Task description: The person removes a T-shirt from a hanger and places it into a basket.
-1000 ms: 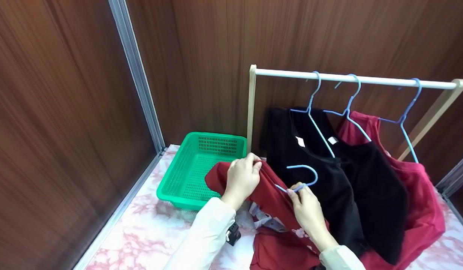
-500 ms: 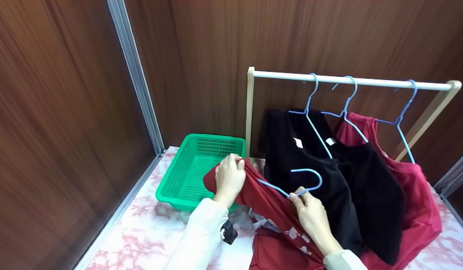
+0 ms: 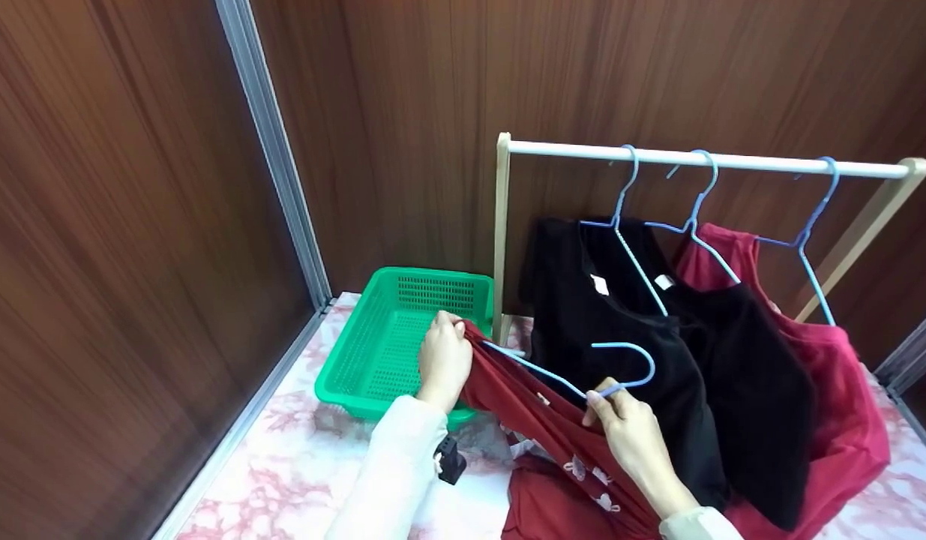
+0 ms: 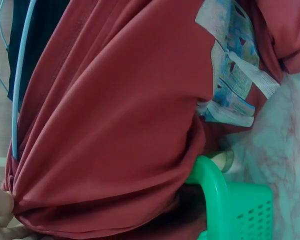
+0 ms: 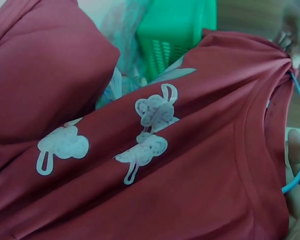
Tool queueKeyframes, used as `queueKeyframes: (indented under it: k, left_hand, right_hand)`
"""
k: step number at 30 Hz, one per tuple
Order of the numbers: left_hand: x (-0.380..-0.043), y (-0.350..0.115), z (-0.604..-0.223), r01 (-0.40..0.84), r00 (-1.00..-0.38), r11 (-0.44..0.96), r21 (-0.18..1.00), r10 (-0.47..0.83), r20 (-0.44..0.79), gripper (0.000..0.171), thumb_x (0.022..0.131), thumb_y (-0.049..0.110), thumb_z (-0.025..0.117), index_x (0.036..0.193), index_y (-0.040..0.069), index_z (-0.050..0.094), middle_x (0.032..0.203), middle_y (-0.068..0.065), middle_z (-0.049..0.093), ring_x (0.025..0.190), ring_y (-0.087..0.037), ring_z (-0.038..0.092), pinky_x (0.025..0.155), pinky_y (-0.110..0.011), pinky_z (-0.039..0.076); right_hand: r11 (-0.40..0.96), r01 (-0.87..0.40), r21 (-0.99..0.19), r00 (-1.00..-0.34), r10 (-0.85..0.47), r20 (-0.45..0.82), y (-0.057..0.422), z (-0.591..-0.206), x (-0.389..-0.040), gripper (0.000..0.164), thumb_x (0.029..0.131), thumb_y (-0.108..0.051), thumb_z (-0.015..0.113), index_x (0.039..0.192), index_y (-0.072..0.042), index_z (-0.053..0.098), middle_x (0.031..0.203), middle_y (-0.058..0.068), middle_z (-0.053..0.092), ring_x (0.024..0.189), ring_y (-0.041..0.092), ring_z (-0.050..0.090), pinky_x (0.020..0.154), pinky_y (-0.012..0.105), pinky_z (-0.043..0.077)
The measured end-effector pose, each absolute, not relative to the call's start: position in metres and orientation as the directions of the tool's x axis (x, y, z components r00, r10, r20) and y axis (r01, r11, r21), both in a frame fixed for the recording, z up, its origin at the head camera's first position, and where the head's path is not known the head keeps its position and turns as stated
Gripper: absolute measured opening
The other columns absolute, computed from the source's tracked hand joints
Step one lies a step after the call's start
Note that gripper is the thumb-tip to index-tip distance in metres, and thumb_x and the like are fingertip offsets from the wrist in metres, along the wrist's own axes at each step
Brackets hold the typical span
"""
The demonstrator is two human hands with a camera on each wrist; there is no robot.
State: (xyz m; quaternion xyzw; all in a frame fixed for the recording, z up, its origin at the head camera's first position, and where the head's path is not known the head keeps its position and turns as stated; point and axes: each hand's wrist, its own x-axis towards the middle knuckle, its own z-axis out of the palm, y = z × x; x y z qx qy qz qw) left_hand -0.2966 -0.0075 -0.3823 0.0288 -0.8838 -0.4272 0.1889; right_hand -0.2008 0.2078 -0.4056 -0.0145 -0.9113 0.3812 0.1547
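A red garment [image 3: 519, 405] with pale flower-like prints [image 5: 152, 112] stretches between my hands. My left hand [image 3: 445, 361] pinches its upper left edge, close over the basket. In the left wrist view, the fingers [image 4: 0, 207] bunch the cloth beside one arm of a light blue hanger [image 4: 21, 85]. That arm runs down to the cloth's neckline, where its end is partly hidden. My right hand [image 3: 635, 439] grips the hanger just below its hook [image 3: 642, 360], which points up and left. In the right wrist view, the garment's neckline [image 5: 262, 150] lies beside the right fingers.
A green basket [image 3: 335, 375] stands at the left by the wooden wall. To the right, a rack with a white rail [image 3: 575, 150] bears black tops [image 3: 627, 375] and a pinkish-red top [image 3: 845, 405] on blue hangers. Marble-patterned covering [image 3: 283, 465] lies beneath everything.
My left hand has moved left, drawing the red cloth's edge along with it. More of the hanger's left arm shows. My right hand and the hook have shifted slightly right and down.
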Motion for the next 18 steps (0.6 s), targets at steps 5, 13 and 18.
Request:
queueKeyframes:
  k: [5,13,18]
  left_hand:
    - [-0.298,-0.013,-0.385,0.095,-0.913,0.632,0.769,-0.253,0.32,0.012,0.093,0.01,0.051,0.1,0.004,0.058,0.094,-0.016,0.068,0.091,-0.035,0.064,0.078,-0.046,0.05]
    - [-0.3,-0.02,-0.386,0.052,-0.914,0.625,0.779,-0.284,0.289,0.013,0.093,0.012,0.051,0.102,0.006,0.059,0.095,-0.015,0.07,0.09,-0.036,0.065,0.078,-0.045,0.05]
    - [-0.301,-0.021,-0.386,0.027,-0.92,0.609,0.793,-0.295,0.259,0.014,0.092,0.012,0.052,0.101,0.007,0.061,0.094,-0.014,0.07,0.087,-0.035,0.065,0.076,-0.044,0.05]
  right_hand:
    - [0.715,-0.071,-0.696,-0.964,0.13,0.233,0.21,-0.405,-0.198,0.027,0.098,-0.031,0.048,0.075,-0.019,0.057,0.072,-0.005,0.063,0.069,0.008,0.05,0.066,0.027,0.038]
    - [0.653,-0.159,-0.741,-0.952,0.097,0.29,0.21,-0.423,-0.199,0.017,0.097,-0.019,0.05,0.086,-0.013,0.061,0.077,-0.003,0.056,0.074,0.002,0.049,0.071,0.022,0.042]
    - [0.667,-0.241,-0.705,-0.914,0.088,0.396,0.208,-0.432,-0.198,0.019,0.097,-0.017,0.048,0.082,-0.012,0.059,0.076,-0.003,0.062,0.069,-0.001,0.05,0.066,0.021,0.043]
